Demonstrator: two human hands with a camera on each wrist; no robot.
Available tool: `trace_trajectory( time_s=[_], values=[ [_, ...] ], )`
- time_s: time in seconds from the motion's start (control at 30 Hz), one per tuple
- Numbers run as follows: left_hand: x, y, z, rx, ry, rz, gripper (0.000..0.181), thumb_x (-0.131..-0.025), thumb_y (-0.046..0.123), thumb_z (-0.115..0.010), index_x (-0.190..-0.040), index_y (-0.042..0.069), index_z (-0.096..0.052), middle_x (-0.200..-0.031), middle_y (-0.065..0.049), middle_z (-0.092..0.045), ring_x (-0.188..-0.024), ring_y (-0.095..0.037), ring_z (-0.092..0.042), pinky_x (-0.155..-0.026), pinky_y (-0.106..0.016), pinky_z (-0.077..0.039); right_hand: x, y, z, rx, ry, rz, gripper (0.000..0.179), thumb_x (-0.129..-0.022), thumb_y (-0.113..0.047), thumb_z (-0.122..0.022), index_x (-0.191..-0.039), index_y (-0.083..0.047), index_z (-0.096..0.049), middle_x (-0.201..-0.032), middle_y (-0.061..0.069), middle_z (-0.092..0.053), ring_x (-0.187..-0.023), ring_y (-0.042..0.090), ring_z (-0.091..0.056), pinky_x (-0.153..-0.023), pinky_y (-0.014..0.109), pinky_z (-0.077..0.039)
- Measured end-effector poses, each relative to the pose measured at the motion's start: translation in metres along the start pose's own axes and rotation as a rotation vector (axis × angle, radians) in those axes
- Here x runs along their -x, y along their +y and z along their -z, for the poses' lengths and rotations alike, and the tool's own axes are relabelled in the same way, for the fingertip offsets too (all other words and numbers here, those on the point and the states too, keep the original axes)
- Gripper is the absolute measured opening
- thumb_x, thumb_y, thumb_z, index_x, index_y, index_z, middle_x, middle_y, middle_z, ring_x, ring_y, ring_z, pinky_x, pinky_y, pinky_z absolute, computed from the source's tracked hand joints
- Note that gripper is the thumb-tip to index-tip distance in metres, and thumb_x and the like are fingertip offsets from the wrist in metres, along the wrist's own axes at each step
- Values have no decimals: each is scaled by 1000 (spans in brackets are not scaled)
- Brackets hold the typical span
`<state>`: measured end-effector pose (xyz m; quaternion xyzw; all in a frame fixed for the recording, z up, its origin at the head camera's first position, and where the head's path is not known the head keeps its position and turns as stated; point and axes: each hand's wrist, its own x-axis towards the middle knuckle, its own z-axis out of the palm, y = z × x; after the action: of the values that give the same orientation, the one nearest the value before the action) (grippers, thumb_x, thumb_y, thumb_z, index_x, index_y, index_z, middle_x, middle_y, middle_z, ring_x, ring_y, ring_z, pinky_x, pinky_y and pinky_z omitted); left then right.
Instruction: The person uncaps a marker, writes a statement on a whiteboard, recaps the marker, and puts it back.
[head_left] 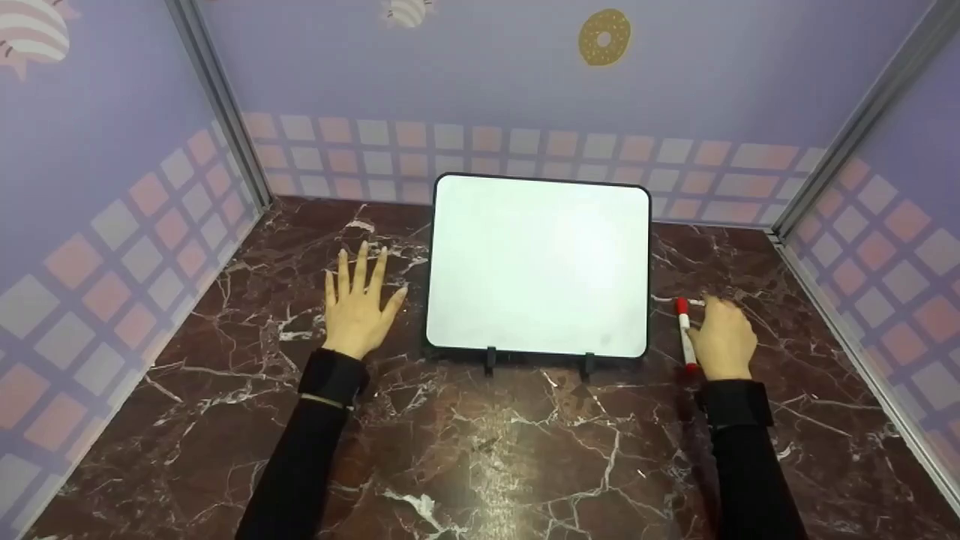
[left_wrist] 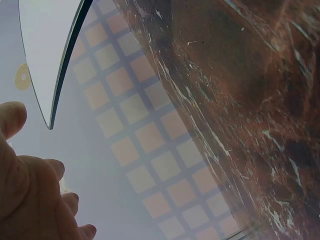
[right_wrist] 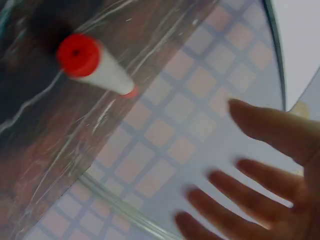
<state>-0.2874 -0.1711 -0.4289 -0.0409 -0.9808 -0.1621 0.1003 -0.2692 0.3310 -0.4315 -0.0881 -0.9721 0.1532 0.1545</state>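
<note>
A whiteboard [head_left: 536,270] with a thin black frame leans back on a stand; two black holders [head_left: 490,358] show at its lower edge. Left of it, my left hand [head_left: 352,319] is spread palm down with straight fingers, holding nothing. To the board's right lies a white marker [head_left: 685,337] with red ends, also seen as a marker [right_wrist: 107,70] on the table in the right wrist view. My right hand [head_left: 724,341] is just right of the marker. In the right wrist view its fingers [right_wrist: 225,200] are loosely bent, apart from the marker and slightly blurred.
The table [head_left: 225,442] has a dark red marble pattern. Purple walls with pink and white squares enclose it at the back wall [head_left: 495,75], left wall [head_left: 90,150] and right wall [head_left: 892,195]. Grey metal posts [head_left: 225,105] stand at the corners.
</note>
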Motion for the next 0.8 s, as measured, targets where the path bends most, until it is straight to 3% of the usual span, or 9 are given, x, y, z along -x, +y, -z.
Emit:
trace_trajectory(
  time_s=[0.13, 0.3, 0.67, 0.8],
  values=[
    [0, -1, 1, 7, -4, 4, 71, -104, 53, -33, -161, 20, -7, -168, -9, 4, -153, -38, 10, -124, -58, 6, 0, 10, -10, 45, -120, -41, 40, -82, -10, -76, -110, 15, -61, -101, 41, -62, -88, 57, -64, -64, 63, -55],
    [-1, -1, 2, 16, -9, -1, 71, -104, 53, -33, -161, 19, -7, -168, -9, 7, -153, -37, 13, -124, -57, 7, -3, 18, -21, 44, -181, -52, 35, -81, -10, -77, -98, 17, -62, -94, 40, -63, -82, 56, -65, -61, 61, -55],
    [1, -3, 4, 33, -1, 5, 71, -104, 52, -34, -161, 19, -6, -168, -10, 5, -153, -37, 12, -124, -58, 8, -6, 22, -22, 29, -259, -53, 30, -81, -6, -73, -98, 17, -62, -92, 39, -62, -81, 56, -64, -59, 58, -56],
    [2, -4, 5, 24, 5, 6, 71, -104, 52, -34, -161, 20, -5, -168, -10, 5, -153, -37, 12, -124, -58, 7, -6, 22, -23, 33, -240, -61, 35, -81, -9, -75, -99, 18, -61, -94, 40, -62, -84, 56, -64, -63, 59, -56]
  ],
)
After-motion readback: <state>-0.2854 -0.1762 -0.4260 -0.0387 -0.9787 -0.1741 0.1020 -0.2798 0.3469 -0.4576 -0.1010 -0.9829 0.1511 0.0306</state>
